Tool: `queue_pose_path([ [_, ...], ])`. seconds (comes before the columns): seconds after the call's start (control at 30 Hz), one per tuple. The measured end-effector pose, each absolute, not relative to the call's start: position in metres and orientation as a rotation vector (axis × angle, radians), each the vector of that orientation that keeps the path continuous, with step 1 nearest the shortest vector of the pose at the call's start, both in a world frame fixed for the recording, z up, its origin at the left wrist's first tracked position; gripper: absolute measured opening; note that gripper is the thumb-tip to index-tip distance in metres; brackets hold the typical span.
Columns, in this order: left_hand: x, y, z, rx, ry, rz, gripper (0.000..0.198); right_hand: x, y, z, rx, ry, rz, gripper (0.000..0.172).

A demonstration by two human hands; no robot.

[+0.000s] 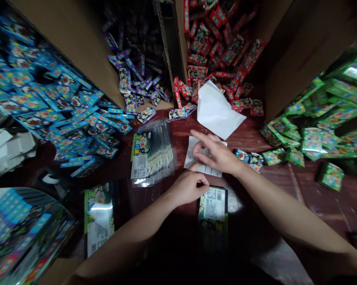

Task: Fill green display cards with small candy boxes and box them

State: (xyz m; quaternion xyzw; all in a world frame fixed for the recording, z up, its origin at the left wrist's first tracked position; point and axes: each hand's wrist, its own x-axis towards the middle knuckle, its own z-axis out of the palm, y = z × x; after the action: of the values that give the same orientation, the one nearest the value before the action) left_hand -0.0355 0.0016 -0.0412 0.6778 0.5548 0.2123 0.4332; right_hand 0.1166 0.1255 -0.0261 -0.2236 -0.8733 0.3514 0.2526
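Observation:
My right hand [215,152] hovers over a small printed paper sheet [190,158], index finger stretched out and thumb apart, with nothing visible between them. Below it, my left hand [188,188] is closed in a pinch. Its thumb and finger meet at the top left corner of a black and green printed packet [214,206]; whether they grip it or something small, I cannot tell. Left of my hands lies an overlapping stack of clear plastic sleeves with printed cards [154,152]. A blank white paper [216,111] rests just beyond the printed sheet, which is partly hidden by my right hand.
Cardboard dividers [170,51] separate heaps of small blue packets [62,99], purple packets [133,79], red packets [210,43] and green packets [329,114]. Another green and black packet [99,215] lies at front left, near colourful boxes [14,233]. A few small packets [249,158] sit right of my hand.

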Motion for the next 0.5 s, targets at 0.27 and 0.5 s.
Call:
queue_pose_path([
  [0.27, -0.028, -0.021, -0.014, 1.531, 1.321, 0.649, 0.010, 0.209, 0.034, 0.007, -0.915, -1.686, 1.770, 0.070],
  [0.5, -0.013, -0.029, 0.001, 1.511, 1.287, 0.619, 0.013, 0.211, 0.019, 0.000, -0.854, -1.871, 1.651, 0.086],
])
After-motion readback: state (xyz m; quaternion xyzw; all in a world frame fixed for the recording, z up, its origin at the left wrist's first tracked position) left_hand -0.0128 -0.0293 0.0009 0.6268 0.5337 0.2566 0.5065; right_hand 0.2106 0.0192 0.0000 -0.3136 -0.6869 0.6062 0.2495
